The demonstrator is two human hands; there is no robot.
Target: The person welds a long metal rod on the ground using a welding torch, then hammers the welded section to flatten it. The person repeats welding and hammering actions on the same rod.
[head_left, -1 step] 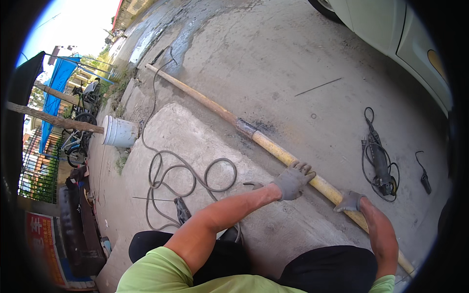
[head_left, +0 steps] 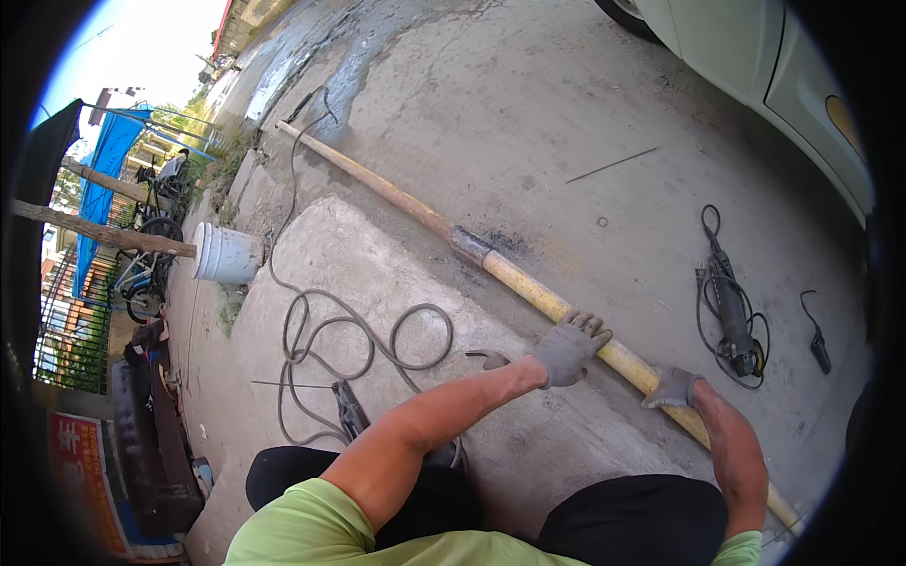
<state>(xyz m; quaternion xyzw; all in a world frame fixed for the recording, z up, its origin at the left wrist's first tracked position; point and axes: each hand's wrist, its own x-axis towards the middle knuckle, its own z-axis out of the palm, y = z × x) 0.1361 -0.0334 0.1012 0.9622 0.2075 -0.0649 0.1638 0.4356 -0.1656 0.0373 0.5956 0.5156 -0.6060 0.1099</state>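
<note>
A long yellowish pipe (head_left: 528, 286) lies aslant on the ground, from far left to near right, with a dark, greyish joint (head_left: 470, 243) partway along it. My left hand (head_left: 572, 349), in a grey glove, lies over the pipe below that joint, its fingers bent across the top. Nearer to me, my right hand (head_left: 674, 388) grips the same pipe, also gloved; its fingertips are partly hidden. Beside my left knee rests a welding electrode holder (head_left: 350, 411) with a thin rod in its jaws. A curved dark piece (head_left: 489, 359) shows next to my left forearm.
Welding cable (head_left: 420, 363) loops over the raised concrete slab (head_left: 330, 245). To the right lie a corded angle grinder (head_left: 734, 325) and a small black-handled tool (head_left: 820, 351). A thin rod (head_left: 612, 165) is farther off. A white bucket (head_left: 229, 255) and pale vehicle (head_left: 727, 47) flank the space.
The whole view has shifted very slightly. Both hands are still on the pipe, at nearly the same places.
</note>
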